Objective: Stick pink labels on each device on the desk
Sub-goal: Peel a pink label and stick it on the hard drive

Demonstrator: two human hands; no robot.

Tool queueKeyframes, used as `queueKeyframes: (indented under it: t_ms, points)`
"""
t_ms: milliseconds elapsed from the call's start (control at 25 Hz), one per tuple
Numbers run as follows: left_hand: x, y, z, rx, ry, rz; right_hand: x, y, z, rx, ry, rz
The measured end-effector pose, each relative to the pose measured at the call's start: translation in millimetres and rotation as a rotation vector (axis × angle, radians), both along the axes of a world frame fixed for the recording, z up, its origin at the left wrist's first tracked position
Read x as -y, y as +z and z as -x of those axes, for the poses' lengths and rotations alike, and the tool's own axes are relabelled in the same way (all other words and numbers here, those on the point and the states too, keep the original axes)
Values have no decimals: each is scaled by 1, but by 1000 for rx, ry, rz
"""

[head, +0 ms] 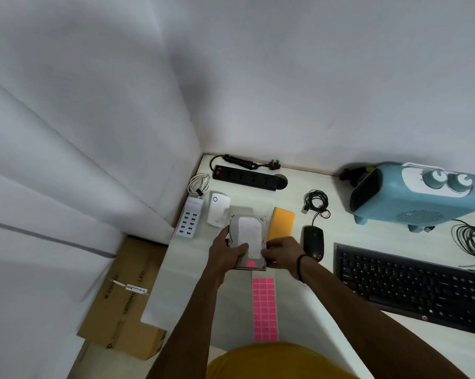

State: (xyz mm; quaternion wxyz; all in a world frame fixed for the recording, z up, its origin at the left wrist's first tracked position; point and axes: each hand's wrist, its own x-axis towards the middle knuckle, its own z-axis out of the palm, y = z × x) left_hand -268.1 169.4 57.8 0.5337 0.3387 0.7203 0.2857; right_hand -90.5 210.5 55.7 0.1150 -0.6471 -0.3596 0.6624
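Pink sheet (pixel 263 310): lies on the desk (pixel 299 209) just nearer the person than the hard drive (pixel 248 239); a careless elbow could drag it off.
Left hand (pixel 226 253): grips the hard drive's left edge, thumb on top; a loose hold could let it tip.
Pink label (pixel 251 263): on the drive's near end.
Right hand (pixel 281 255): fingers curled at its right edge.
Mouse (pixel 313 242), keyboard (pixel 414 288): right of the drive, no labels visible.

You're tucked into a corner of plain white walls (pixel 285 77), the pale desk (pixel 299 214) butting into it at twelve o'clock, brown cardboard boxes (pixel 121 296) on the floor at eight.
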Motion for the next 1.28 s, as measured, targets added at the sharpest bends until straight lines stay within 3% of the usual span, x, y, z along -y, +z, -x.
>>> queueKeyframes:
  t_ms: [80, 320, 480, 640, 1080, 1280]
  points:
    - [-17, -5, 7, -164, 0, 9, -9, -14, 17, 15, -18, 28]
    - [-87, -25, 14, -362, -125, 17, -49, -50, 44, 75, -104, 43]
    - [-108, -44, 8, -353, -187, 42, -67, -67, 36, 238, -80, 37]
    - [-112, -51, 9, -320, -158, 76, -74, -76, 33, 371, 85, 4]
    - [-113, -51, 1, -320, -121, 59, -75, -69, 38, 545, 131, -43]
    - [-114, -57, -1, -405, -123, 86, -80, -77, 43, 600, 115, -34]
